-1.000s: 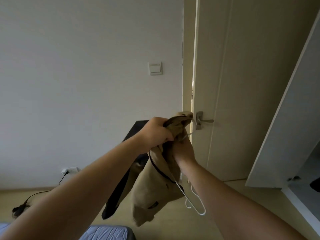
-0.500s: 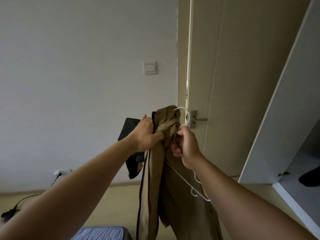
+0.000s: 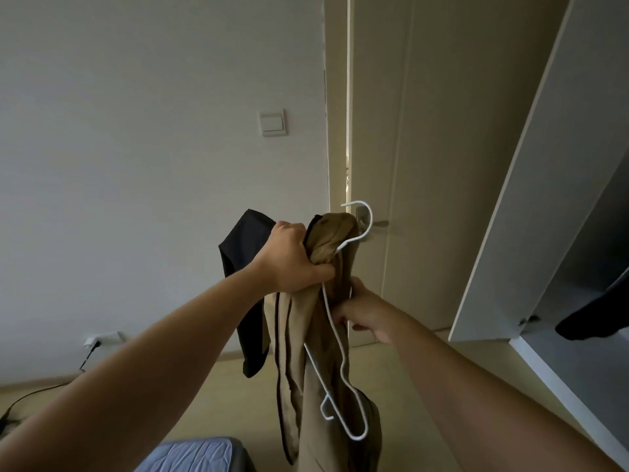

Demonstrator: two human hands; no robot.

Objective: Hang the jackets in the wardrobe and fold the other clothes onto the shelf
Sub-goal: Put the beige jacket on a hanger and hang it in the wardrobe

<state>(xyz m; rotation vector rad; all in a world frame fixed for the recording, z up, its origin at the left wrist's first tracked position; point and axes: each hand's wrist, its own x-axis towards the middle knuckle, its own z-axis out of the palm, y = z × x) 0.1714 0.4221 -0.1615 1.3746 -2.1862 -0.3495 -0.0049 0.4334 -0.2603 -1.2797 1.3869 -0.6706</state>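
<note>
Jacket (image 3: 296, 335) tan, hanging | left hand (image 3: 292, 257) raised, fist clamped on its bunched top; right hand (image 3: 367, 311) lower, pinching hanger (image 3: 341, 359)

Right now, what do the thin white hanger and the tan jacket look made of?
The thin white hanger is likely coated metal wire, smooth and faintly glossy: very slim, yet with crisp bends. The tan jacket looks like matte woven cloth, perhaps cotton, dark-edged: it bunches and hangs in soft folds.
</note>
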